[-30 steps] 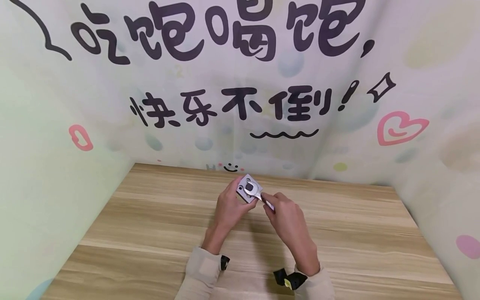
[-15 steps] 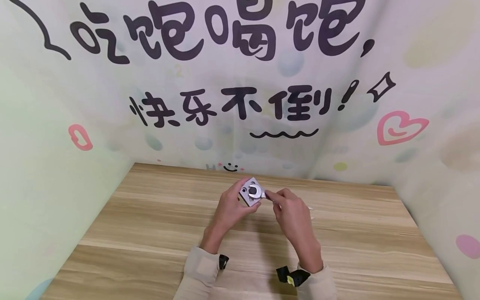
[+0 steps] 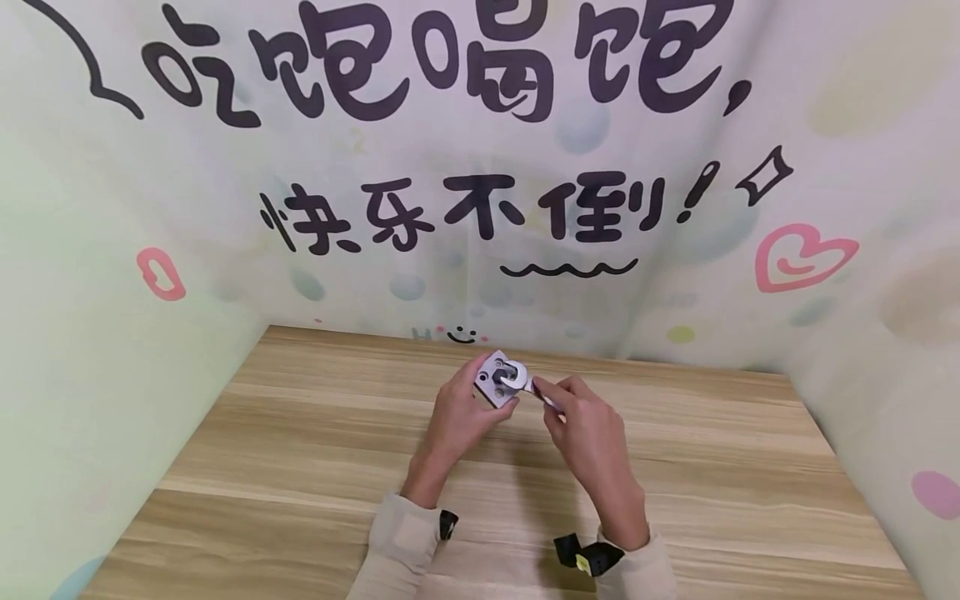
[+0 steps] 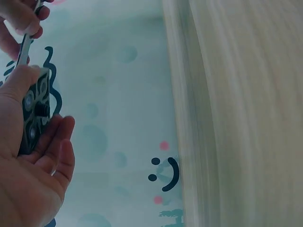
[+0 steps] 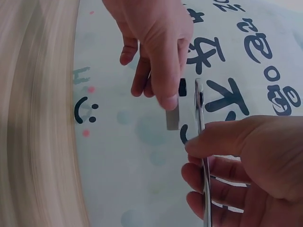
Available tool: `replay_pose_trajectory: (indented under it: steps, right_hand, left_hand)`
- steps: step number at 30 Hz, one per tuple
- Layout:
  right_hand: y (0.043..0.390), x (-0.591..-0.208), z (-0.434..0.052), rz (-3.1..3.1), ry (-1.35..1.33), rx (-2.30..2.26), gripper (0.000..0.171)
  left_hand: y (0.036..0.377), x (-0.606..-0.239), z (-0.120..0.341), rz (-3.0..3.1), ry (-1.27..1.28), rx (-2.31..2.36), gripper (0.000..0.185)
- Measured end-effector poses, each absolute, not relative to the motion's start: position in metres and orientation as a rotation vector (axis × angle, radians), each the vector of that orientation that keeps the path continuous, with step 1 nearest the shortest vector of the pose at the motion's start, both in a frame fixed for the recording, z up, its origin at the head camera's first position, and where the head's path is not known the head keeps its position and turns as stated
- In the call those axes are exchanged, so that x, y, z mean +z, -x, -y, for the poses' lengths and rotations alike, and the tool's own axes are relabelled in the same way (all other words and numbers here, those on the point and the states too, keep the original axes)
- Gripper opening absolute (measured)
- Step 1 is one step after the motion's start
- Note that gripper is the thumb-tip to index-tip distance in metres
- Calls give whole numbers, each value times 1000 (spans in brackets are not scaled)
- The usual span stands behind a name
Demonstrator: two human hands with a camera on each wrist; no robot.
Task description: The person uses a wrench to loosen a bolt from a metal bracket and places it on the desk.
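My left hand grips a small square metal block above the back of the wooden table, with a bolt on its upper face. My right hand pinches the handle of a flat silver wrench, whose open end sits on that bolt. In the left wrist view the block stands on edge between my thumb and fingers, the wrench just above it. In the right wrist view the wrench is edge-on beside the block, under my left hand.
A printed backdrop with large black characters, a pink heart and pastel dots closes off the back and both sides of the table. Black wrist straps sit at my cuffs. Bare wooden tabletop lies left, right and in front of my hands.
The right hand swung the wrench handle away to the right about the bolt, then brought it slightly back. The block turned a little in my left hand, which stayed in place.
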State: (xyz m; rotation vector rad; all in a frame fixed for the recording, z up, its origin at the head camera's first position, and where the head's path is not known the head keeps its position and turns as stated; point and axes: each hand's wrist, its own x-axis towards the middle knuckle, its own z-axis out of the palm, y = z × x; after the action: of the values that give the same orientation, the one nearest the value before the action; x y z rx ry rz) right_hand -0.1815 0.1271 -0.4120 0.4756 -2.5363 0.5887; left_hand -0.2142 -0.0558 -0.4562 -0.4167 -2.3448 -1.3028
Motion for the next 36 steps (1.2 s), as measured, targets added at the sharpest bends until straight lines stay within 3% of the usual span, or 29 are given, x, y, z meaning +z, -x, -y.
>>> replay_pose_trajectory:
  steps: [8,18,36]
  right_hand:
    - [174,-408,-115,2618,-525,664,35]
    - [173,-409,-108,2642,-513,702,35]
    - [175,-412,-112,2601,-520,624,36]
  left_hand:
    - [212,-457,50,2355,238,-1190,76]
    - [210,-456,49,2353,202,-1173,78]
    - [212,-454,60,2355,413,-1182,73]
